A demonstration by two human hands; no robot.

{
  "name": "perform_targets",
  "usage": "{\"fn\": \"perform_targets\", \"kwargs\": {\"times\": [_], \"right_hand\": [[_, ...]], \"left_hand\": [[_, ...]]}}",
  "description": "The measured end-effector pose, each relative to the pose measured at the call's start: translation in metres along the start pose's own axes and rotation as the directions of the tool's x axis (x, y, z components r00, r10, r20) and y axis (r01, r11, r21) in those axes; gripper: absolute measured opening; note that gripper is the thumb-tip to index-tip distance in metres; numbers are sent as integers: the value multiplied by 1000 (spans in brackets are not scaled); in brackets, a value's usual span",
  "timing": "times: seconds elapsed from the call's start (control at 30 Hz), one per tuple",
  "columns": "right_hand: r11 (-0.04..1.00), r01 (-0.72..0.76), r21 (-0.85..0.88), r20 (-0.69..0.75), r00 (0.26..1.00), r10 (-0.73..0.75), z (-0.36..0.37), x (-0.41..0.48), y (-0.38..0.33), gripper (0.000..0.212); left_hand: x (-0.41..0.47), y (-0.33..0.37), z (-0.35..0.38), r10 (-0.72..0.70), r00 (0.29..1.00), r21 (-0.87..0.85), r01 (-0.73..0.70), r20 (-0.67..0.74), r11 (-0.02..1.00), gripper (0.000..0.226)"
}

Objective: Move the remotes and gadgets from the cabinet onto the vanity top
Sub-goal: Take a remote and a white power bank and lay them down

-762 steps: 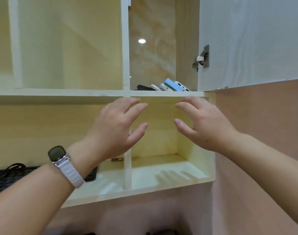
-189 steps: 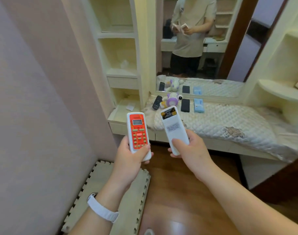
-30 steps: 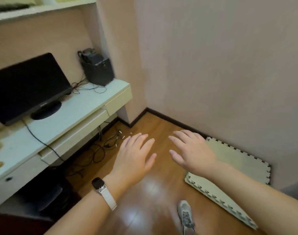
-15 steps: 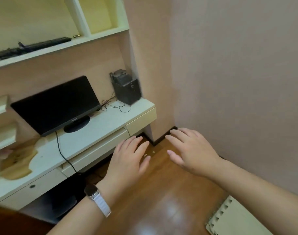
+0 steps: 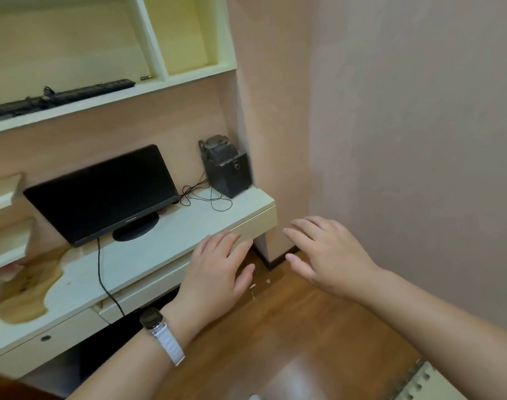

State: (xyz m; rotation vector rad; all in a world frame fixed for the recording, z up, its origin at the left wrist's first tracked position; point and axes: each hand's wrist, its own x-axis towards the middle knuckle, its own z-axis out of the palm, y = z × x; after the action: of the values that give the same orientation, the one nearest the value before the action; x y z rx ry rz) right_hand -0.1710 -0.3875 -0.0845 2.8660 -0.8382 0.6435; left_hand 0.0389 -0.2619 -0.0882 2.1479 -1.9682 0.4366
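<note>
My left hand [image 5: 217, 275], with a white-strapped watch on the wrist, is held out flat and empty over the front edge of a cream desk [image 5: 189, 226]. My right hand [image 5: 327, 255] is spread, palm down, beside it and holds nothing. The open cream cabinet [image 5: 189, 76] hangs above the desk at the upper left; only its lowest shelves show, and the right compartment looks bare. No remote or gadget is in view, and the vanity is out of frame.
A black monitor [image 5: 102, 194] and a black speaker [image 5: 227, 171] with loose wires stand on the desk. A long black keyboard [image 5: 62, 96] lies on the lower shelf. A pink wall [image 5: 405, 140] fills the right. Wooden floor lies below, a foam mat corner [image 5: 428, 382] at bottom right.
Both hands stay empty and spread. The view has swung up and to the left, from the floor and foam mat toward the desk and the cabinet shelves above it.
</note>
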Motion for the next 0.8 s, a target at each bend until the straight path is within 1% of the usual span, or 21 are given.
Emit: {"fn": "perform_targets", "kwargs": {"times": [0.2, 0.53, 0.8], "right_hand": [[998, -6, -56, 37, 999, 8, 34, 70, 16, 49], [996, 15, -93, 61, 998, -9, 96, 239, 19, 50], [998, 9, -68, 70, 998, -4, 124, 323, 35, 51]], "left_hand": [[58, -53, 32, -21, 999, -54, 19, -37, 998, 44], [160, -180, 79, -105, 990, -112, 95, -93, 989, 46], [228, -236, 98, -102, 989, -137, 87, -106, 987, 47]]}}
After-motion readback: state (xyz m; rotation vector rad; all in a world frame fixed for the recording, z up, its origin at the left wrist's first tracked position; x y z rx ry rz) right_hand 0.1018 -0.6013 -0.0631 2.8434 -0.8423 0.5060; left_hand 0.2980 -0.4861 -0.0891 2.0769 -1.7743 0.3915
